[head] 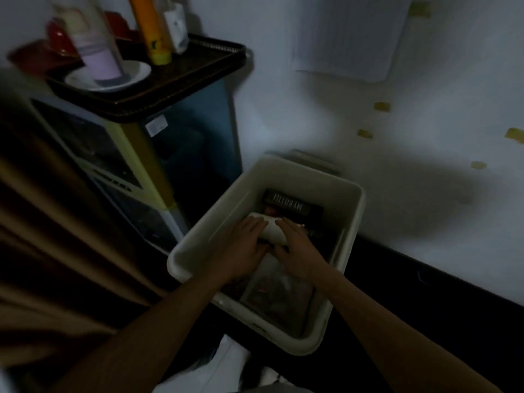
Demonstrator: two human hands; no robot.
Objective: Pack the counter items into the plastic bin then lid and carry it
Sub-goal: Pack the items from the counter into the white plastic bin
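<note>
A cream plastic bin (351, 211) stands on the dark floor by the white wall, with no lid on it. Inside lie a black box printed "MY BOTTLE" (292, 204), a clear packet (279, 290) and a white rolled bundle (272, 231). My left hand (241, 248) and my right hand (297, 251) are both inside the bin, one on each side of the white bundle, fingers curved over it. The underside of the bundle is hidden by my hands.
Left of the bin stands a drawer cabinet (136, 171) topped by a dark tray (181, 80) carrying an orange bottle (151, 29), a lilac cup (99, 52) on a white dish (113, 78) and red items. A brown curtain (42, 236) hangs at far left.
</note>
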